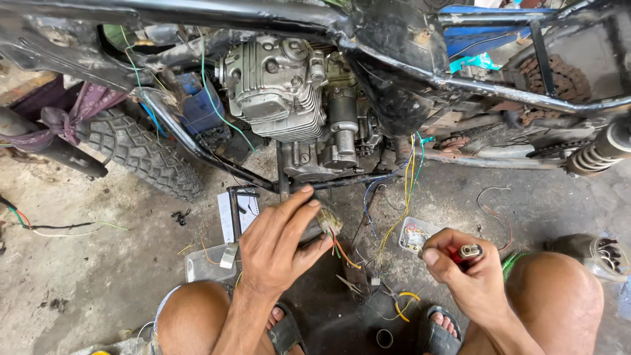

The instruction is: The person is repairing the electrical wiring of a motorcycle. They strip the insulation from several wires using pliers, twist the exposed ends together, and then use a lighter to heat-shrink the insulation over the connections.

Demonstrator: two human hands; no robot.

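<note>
My left hand (279, 246) is closed around a small dark electrical part with a pale connector (327, 220) at its end; red, orange and green wires (345, 255) trail down from it. To the right, my right hand (463, 273) grips a red cigarette lighter (468, 252) with a metal top, held upright between thumb and fingers. The two hands are apart, about a hand's width between them. Loose yellow, blue and green wires (407, 177) hang from the motorcycle frame just above them.
A stripped motorcycle stands ahead: its engine (289, 98), black frame tube (460, 82), knobby tyre (141, 154) at left and spring shock (595, 158) at right. Clear plastic boxes (415, 233) and scissors (351, 284) lie on the concrete floor between my knees.
</note>
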